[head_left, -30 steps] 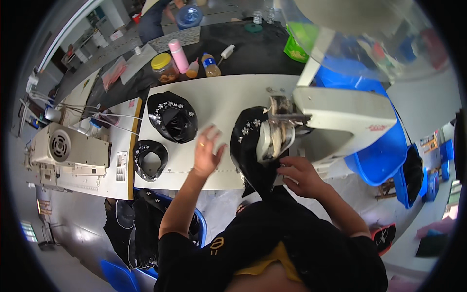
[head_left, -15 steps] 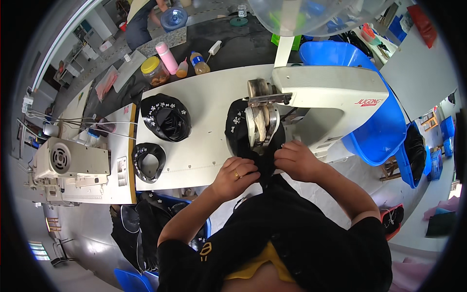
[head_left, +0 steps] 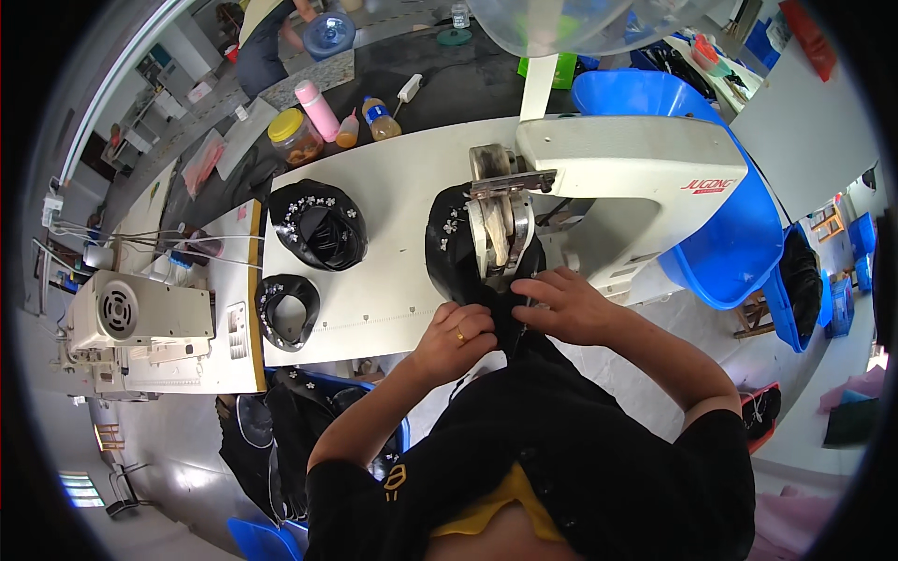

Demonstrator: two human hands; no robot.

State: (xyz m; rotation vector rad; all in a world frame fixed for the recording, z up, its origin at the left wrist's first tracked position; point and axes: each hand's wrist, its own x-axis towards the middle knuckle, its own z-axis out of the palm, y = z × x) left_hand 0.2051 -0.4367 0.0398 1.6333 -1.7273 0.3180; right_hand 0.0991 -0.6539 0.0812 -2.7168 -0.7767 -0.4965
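Note:
A shiny black piece [head_left: 443, 245] trimmed with small white flowers, looking like a shoe upper, lies under the roller head [head_left: 500, 229] of a white post-arm machine [head_left: 636, 154]. At its near edge, my left hand [head_left: 456, 341] has curled fingers gripping the black material; a ring shows on one finger. My right hand [head_left: 561, 307] lies over the same edge just right of the left, its fingers fairly straight and apart, touching the material. The thumb's contact is hidden. The part right beneath the rollers is mostly covered.
Two similar black flowered pieces, a larger one [head_left: 318, 224] and a smaller one [head_left: 287, 312], lie on the white table [head_left: 393, 252] to the left. Beyond stand a yellow-lidded jar [head_left: 295, 136], pink flask [head_left: 318, 110] and bottle [head_left: 381, 119]. A sewing machine [head_left: 140, 309] is far left; blue tubs [head_left: 720, 252] are right.
My right hand has moved left, closer to my left hand, and its fingers have gone from curled to stretched out over the piece. The left hand keeps its grip.

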